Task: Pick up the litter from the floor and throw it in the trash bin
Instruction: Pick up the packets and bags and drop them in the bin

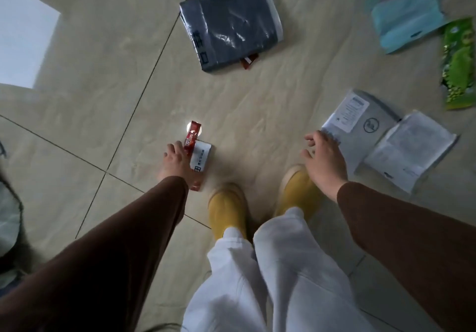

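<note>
My left hand (175, 164) grips a red stick sachet (192, 139) together with a small white packet (201, 157), held above the tiled floor. My right hand (323, 159) hangs open with fingers spread, just left of a grey mailer bag (360, 125) lying on the floor. A white paper packet (409, 151) overlaps that mailer. Farther off lie a dark grey plastic bag (229, 22) with a small red wrapper (248, 62) poking from under it, a teal bag (404, 9) and a green snack wrapper (458, 66). No trash bin is clearly visible.
My yellow shoes (226, 208) and white trousers (257, 280) fill the lower middle. A bright patch of light (23, 35) falls on the floor at the upper left. A pale bag-like object (7, 220) shows at the left edge.
</note>
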The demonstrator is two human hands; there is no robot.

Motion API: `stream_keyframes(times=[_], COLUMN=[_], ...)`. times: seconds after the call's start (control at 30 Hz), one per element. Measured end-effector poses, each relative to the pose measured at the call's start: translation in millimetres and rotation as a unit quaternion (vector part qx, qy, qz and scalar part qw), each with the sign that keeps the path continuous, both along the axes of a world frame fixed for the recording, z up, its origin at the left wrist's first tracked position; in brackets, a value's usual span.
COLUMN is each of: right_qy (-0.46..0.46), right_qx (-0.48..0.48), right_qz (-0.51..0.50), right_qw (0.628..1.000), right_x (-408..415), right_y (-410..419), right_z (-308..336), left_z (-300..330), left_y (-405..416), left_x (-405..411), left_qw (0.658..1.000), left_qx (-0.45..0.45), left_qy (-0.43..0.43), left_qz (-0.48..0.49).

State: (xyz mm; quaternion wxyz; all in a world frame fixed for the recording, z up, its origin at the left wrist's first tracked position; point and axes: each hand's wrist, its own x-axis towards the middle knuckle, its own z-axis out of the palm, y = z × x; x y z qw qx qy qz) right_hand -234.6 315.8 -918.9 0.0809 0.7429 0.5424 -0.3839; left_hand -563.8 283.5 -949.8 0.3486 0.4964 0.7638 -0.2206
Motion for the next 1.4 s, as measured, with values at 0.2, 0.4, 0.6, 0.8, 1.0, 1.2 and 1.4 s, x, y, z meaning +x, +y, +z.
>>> stream_keyframes(times=[0.2,0.4,0.6,0.8,1.0,1.2,1.4], right_qy=[0.003,0.032,0.037,0.040,-0.092,-0.149,-0.113], right_qx=[0.031,0.007,-0.052,-0.114,-0.117,-0.084,-0.081], right_qz=[-0.071,-0.161,-0.299,-0.504,-0.507,-0.518,-0.521], right_qw=[0.997,0.986,0.952,0.855,0.849,0.838,0.842], right_x=[16,26,54,76,63,46,59], right_y=[2,14,30,46,70,67,66], right_z=[-31,2,40,13,-39,-65,-63], left_z=[-39,-1,57,36,-36,-63,-52], left_y=[-3,34,153,283,364,353,342], left_x=[21,49,77,84,60,56,78], left_qw=[0.997,0.995,0.989,0.974,0.966,0.979,0.959], left_qx=[0.061,0.063,0.120,0.181,0.114,0.158,0.102], left_qy=[-0.030,-0.071,-0.055,-0.074,-0.007,-0.033,0.037], left_qz=[0.026,-0.009,-0.069,-0.115,-0.231,-0.127,-0.262])
